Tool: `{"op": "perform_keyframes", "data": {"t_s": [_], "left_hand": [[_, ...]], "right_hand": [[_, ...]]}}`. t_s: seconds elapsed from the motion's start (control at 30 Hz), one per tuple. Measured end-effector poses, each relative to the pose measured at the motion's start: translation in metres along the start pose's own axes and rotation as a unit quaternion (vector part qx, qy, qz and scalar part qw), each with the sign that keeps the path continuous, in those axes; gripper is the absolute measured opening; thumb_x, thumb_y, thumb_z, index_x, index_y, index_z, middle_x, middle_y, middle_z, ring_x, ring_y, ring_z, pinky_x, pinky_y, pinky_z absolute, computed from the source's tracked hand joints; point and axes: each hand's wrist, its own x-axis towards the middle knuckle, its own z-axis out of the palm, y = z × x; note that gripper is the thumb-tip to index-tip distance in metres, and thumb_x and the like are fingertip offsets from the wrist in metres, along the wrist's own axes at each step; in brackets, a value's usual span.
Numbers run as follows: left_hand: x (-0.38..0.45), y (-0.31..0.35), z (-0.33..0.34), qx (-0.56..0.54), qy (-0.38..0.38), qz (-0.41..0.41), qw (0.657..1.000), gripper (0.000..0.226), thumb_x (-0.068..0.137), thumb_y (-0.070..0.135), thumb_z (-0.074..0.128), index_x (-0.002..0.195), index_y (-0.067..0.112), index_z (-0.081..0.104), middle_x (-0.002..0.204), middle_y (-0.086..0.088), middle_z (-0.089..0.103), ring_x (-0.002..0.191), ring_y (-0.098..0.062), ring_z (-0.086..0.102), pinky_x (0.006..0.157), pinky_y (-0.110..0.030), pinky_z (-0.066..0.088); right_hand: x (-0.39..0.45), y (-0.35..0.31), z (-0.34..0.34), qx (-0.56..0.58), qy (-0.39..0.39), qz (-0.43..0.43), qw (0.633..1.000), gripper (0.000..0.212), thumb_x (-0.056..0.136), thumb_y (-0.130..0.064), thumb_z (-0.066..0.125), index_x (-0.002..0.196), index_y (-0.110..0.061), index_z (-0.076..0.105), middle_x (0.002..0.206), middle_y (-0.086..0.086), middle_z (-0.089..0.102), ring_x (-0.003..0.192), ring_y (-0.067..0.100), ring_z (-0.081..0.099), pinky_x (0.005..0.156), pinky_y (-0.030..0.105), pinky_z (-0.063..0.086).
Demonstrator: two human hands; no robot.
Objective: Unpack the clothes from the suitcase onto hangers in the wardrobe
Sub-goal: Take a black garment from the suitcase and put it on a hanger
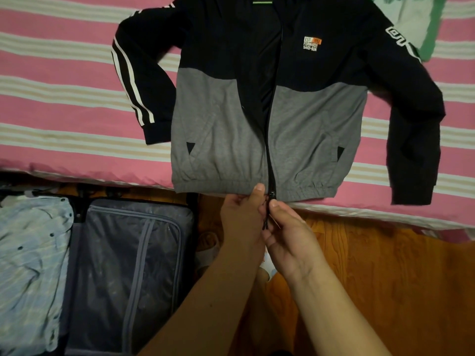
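1. While only the head view is on offer, it shows plenty: a black-and-grey jacket [259, 104] lies flat, front up, on the pink striped bed [64, 98], sleeves spread to both sides and its hem at the bed's near edge.
2. Beside the bed on the floor, the suitcase [128, 273] stands open, with a pale blue shirt [28, 265] crumpled in its left half; neither wardrobe nor hanger is in view.
3. Judging by the fabric, the jacket is soft, light and limp, so it will sag and fold when lifted. The shoulders or collar look the best places to take hold for hanging, not the hem.
4. At the bottom of the zip [270, 199], both hands meet. The left hand [241, 219] pinches the hem just left of the zip, thumb on top.
5. The right hand [290, 235] pinches the zip's lower end or its pull; its fingers [273, 202] are narrow and curled, though the exact part held is too small to tell.
6. Both forearms reach up from the lower frame, converging at the hem, wrists roughly level.
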Motion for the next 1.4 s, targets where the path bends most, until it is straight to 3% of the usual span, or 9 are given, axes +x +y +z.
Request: {"op": "perform_keyframes", "data": {"t_s": [0.27,0.43,0.57,0.73,1.0,1.13,1.2,1.27,1.4], "left_hand": [[0.006,-0.006,-0.005,0.103,0.031,0.069,0.992,0.012,0.091,0.008,0.072,0.094,0.001,0.063,0.063,-0.005,0.061,0.055,-0.015,0.056,0.056,-0.029,0.05],[0.008,-0.009,-0.016,0.184,0.029,0.105,0.977,0.014,0.087,0.013,0.077,0.084,0.009,0.063,0.06,-0.006,0.062,0.054,-0.018,0.058,0.062,-0.037,0.05],[0.008,-0.007,-0.022,0.131,0.03,0.051,0.99,0.01,0.087,0.007,0.076,0.086,0.005,0.067,0.067,-0.009,0.066,0.063,-0.021,0.062,0.069,-0.038,0.055],[0.005,-0.003,-0.018,0.097,0.03,0.027,0.994,0.012,0.084,0.003,0.078,0.09,0.0,0.068,0.077,-0.015,0.067,0.075,-0.027,0.065,0.083,-0.045,0.057],[0.007,0.007,-0.018,0.255,0.023,0.113,0.96,0.013,0.085,0.007,0.077,0.076,0.002,0.069,0.064,-0.01,0.071,0.059,-0.019,0.067,0.064,-0.035,0.055],[0.007,0.022,-0.021,0.28,0.015,0.101,0.954,0.014,0.085,0.009,0.078,0.085,-0.002,0.069,0.07,-0.015,0.073,0.063,-0.028,0.071,0.065,-0.042,0.062],[0.005,0.027,-0.025,0.269,0.017,0.083,0.959,0.016,0.084,0.013,0.08,0.091,0.002,0.071,0.079,-0.013,0.076,0.075,-0.03,0.075,0.075,-0.048,0.062],[0.001,0.032,-0.027,0.253,0.011,0.078,0.964,0.015,0.085,0.011,0.079,0.095,0.004,0.071,0.085,-0.009,0.077,0.083,-0.025,0.076,0.082,-0.046,0.062],[-0.002,0.036,-0.02,0.2,-0.007,0.05,0.978,0.019,0.085,0.004,0.076,0.101,-0.003,0.069,0.096,-0.017,0.075,0.088,-0.027,0.076,0.08,-0.039,0.063]], "right_hand": [[0.002,0.007,0.0,-0.012,0.05,-0.008,0.999,0.034,0.092,-0.005,0.065,0.125,-0.003,0.063,0.099,0.013,0.073,0.072,0.012,0.069,0.08,0.03,0.056],[0.005,0.012,0.004,-0.032,0.08,0.024,0.996,0.019,0.095,-0.011,0.062,0.111,-0.005,0.069,0.079,0.006,0.071,0.064,0.01,0.064,0.056,0.022,0.049],[0.002,0.006,0.012,0.007,0.068,0.084,0.994,0.013,0.099,-0.008,0.056,0.092,-0.006,0.067,0.066,0.003,0.067,0.05,0.006,0.062,0.042,0.018,0.05],[0.004,0.007,0.008,-0.065,0.071,0.027,0.995,0.02,0.095,-0.006,0.061,0.113,-0.001,0.068,0.076,0.009,0.07,0.058,0.011,0.066,0.05,0.02,0.053],[0.011,0.0,0.012,-0.108,0.082,0.01,0.991,0.009,0.095,-0.008,0.061,0.09,-0.006,0.068,0.056,0.003,0.062,0.044,0.007,0.056,0.056,0.022,0.04],[0.011,-0.005,0.015,-0.153,0.078,-0.049,0.984,0.004,0.093,-0.004,0.065,0.095,-0.003,0.062,0.07,0.009,0.066,0.055,0.013,0.061,0.058,0.026,0.052],[0.013,-0.01,0.009,-0.329,0.098,-0.167,0.924,0.017,0.091,-0.01,0.068,0.09,-0.013,0.052,0.074,0.008,0.065,0.061,0.021,0.064,0.064,0.038,0.057],[0.011,-0.015,0.006,-0.533,0.089,-0.277,0.795,0.023,0.089,-0.023,0.071,0.089,-0.026,0.049,0.075,0.0,0.065,0.068,0.024,0.066,0.069,0.045,0.057],[0.004,-0.032,0.0,-0.651,0.041,-0.416,0.634,0.018,0.093,-0.029,0.067,0.095,-0.026,0.049,0.071,-0.009,0.062,0.061,0.01,0.061,0.057,0.029,0.049]]}}
